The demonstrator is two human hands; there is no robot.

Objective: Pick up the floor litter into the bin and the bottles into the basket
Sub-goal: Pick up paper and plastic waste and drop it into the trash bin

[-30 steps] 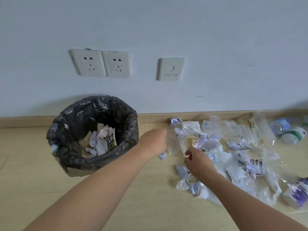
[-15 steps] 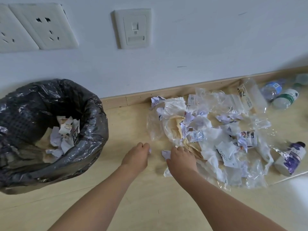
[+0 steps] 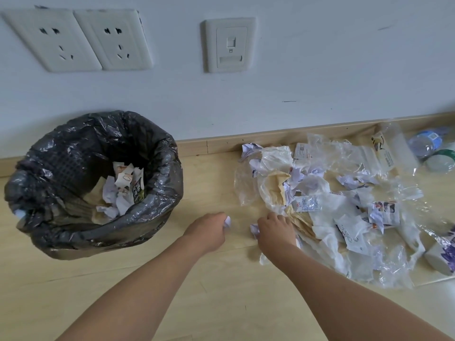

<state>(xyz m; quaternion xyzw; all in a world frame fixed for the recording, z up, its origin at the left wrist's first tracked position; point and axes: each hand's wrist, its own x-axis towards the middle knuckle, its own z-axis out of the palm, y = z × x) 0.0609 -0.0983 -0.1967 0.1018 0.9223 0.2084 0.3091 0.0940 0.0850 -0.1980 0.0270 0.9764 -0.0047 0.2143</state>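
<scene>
The left hand [image 3: 209, 230] is curled low over the floor [image 3: 221, 303], its grip closed round a small crumpled scrap of white and purple paper [image 3: 227, 221] that pokes out past the fingers. Just beside it, the right hand [image 3: 275, 230] is also curled, knuckles up, its grip pinching a second paper scrap [image 3: 254, 228] at the near left edge of the litter pile [image 3: 320, 205]. The two hands sit close together but apart, both forearms reaching in from the bottom of the view.

The pile spreads to the right of the hands across the pale wooden floor: clear plastic bags, crumpled white and purple papers, a tan paper wrapper [image 3: 275, 185] and small printed sachets, all overlapping. At its far right edge lie the bottles: a clear one with a blue label [image 3: 428, 142] and one with a green label [image 3: 443, 159] near the skirting board, and a white one with purple print [image 3: 443, 254] nearer the camera, partly cut off by the frame.

To the left of the hands stands the bin [image 3: 96, 180], lined with a black bag, with crumpled papers and wrappers already inside. Behind everything rises a white wall bearing two sockets [image 3: 76, 40] and a data outlet plate [image 3: 230, 44].
</scene>
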